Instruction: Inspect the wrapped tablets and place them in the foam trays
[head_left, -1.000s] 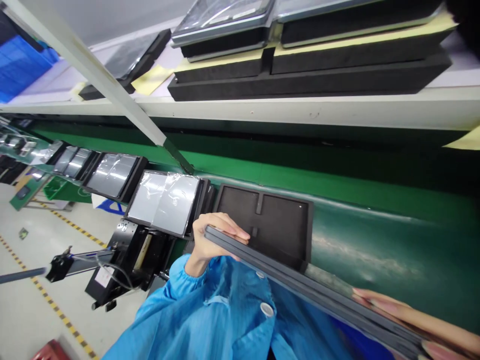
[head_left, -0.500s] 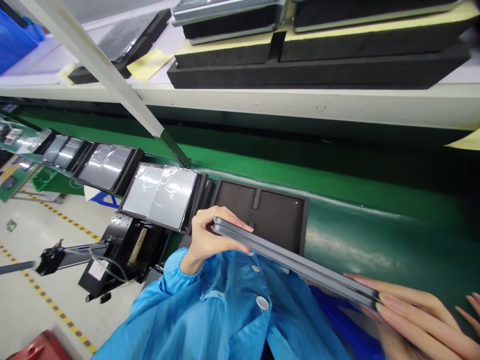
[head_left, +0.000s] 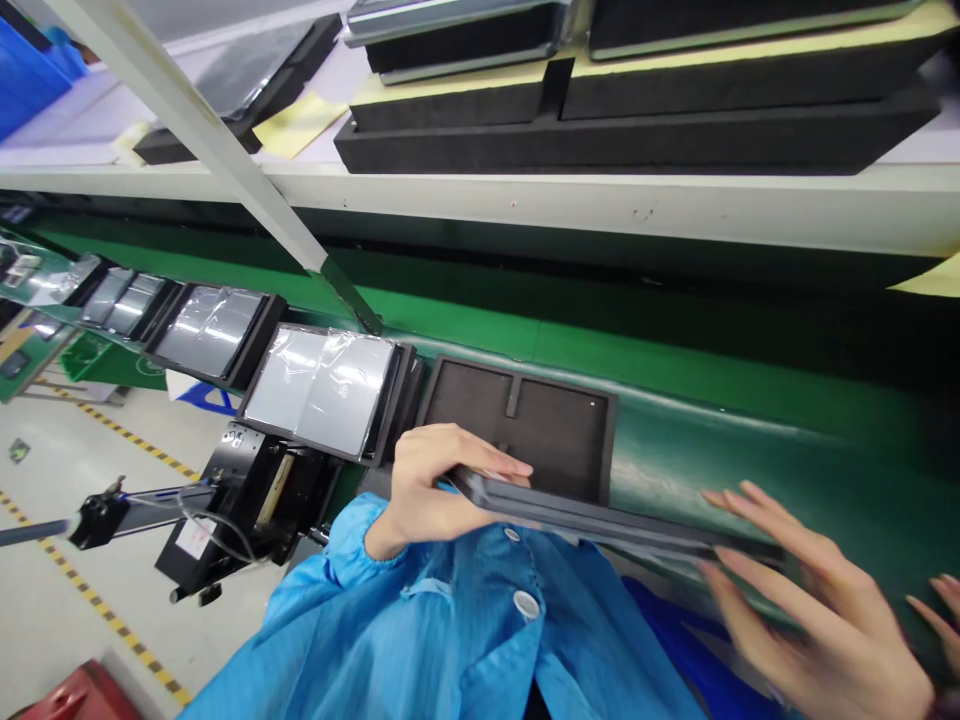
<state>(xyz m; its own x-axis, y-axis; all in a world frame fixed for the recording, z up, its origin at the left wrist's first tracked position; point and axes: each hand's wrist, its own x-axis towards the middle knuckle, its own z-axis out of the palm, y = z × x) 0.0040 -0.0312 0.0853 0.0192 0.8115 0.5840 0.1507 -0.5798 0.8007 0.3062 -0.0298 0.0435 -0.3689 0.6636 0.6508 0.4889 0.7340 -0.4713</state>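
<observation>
A slim dark grey slab, like a closed laptop seen edge-on, is held in front of the blue jacket, tilted down to the right. My left hand is closed on its left end, thumb on the near side and fingers over the far side. At its right end my right hand has its fingers stretched and spread around the edge, blurred by motion; whether they touch is unclear. Beyond the slab lies a black foam tray with two recesses, partly hidden by the slab and my left hand.
Left of the tray, a foam tray holds two film-wrapped silvery panels, with more such trays farther along. A shelf with black foam blocks runs above. A black metal fixture stands at left. Another person's fingers show at right.
The slab has turned, so its edge appears flatter and its left end lower. My right hand has loosened from a pinch on the right end and spread its fingers. My left hand keeps its grip.
</observation>
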